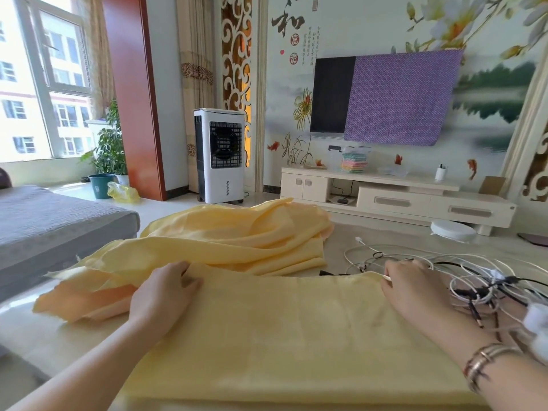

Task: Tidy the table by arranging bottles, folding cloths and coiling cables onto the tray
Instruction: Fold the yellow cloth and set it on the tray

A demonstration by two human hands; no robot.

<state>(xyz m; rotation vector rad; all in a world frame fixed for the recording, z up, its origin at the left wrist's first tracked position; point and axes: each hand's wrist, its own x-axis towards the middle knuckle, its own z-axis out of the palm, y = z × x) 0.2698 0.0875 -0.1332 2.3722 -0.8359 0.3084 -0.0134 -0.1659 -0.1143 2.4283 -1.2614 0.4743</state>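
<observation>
A large yellow cloth (267, 336) lies across the table, smooth in front of me and bunched up in loose folds further back. My left hand (164, 295) pinches the far fold edge of the smooth part at its left end. At the right end of that same edge my right hand (415, 292) grips the corner, a bracelet on its wrist. A tangle of white and black cables (474, 280) sprawls on the table just right of my right hand. No tray or bottle shows in view.
A grey sofa (53, 229) stands at the left. Behind the table are a white air cooler (221, 161), a low TV cabinet (394, 197) and a wall TV half covered by a purple cloth (400, 96). A white round robot vacuum (452, 231) sits on the floor.
</observation>
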